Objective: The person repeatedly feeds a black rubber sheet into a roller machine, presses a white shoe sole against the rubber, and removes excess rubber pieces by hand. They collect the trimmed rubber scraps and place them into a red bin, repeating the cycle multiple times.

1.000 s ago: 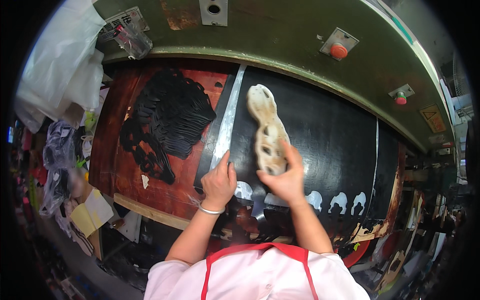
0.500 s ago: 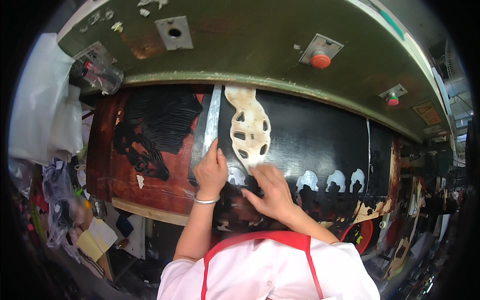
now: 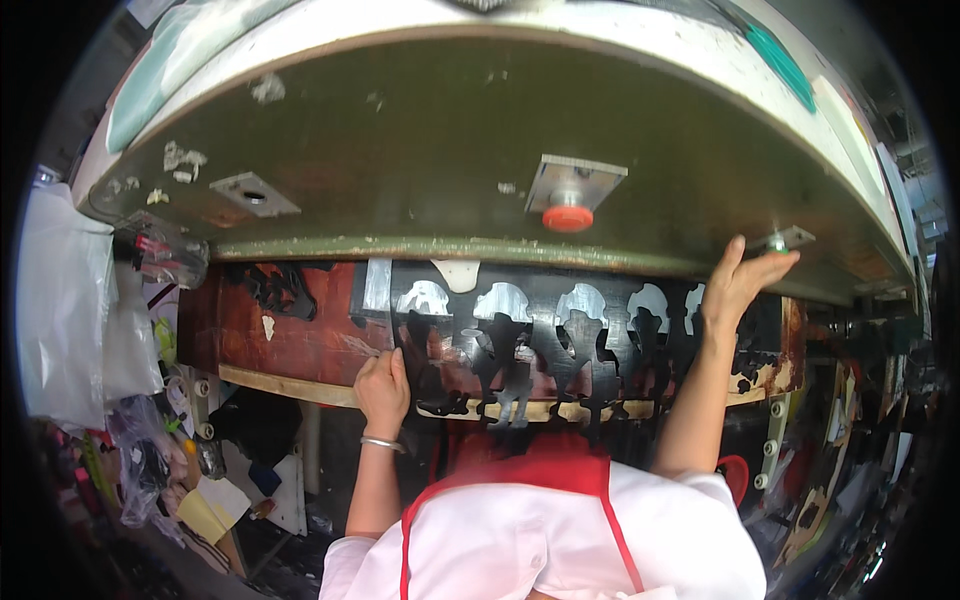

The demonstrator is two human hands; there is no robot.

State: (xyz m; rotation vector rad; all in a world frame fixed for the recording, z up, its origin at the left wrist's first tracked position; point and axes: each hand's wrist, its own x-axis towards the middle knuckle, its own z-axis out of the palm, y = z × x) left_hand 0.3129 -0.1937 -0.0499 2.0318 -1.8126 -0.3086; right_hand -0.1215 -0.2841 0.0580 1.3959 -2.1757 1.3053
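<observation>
My right hand (image 3: 738, 285) is raised to the green machine front, with fingers stretched and thumb apart. Its fingertips reach the green push button (image 3: 779, 246) and partly cover it. My left hand (image 3: 383, 392) is closed at the left edge of a black sheet (image 3: 545, 335), its fingers curled and thumb upward. The sheet has a row of cut-out shapes, and its lower part hangs over the table's front edge. Part of a cream-coloured cutting die (image 3: 457, 273) shows on the sheet; the rest is hidden under the machine.
The green machine beam (image 3: 400, 140) spans the far side, bearing a red mushroom button (image 3: 568, 216). Black cut pieces (image 3: 280, 290) lie on the red-brown board (image 3: 300, 350) at left. Plastic bags (image 3: 70, 290) hang at far left. A red bucket (image 3: 735, 475) stands at lower right.
My right hand has left the cutting die and gone up and right to the green button. The sheet's cut-out row and the die now lie farther under the machine. My view has shifted upward.
</observation>
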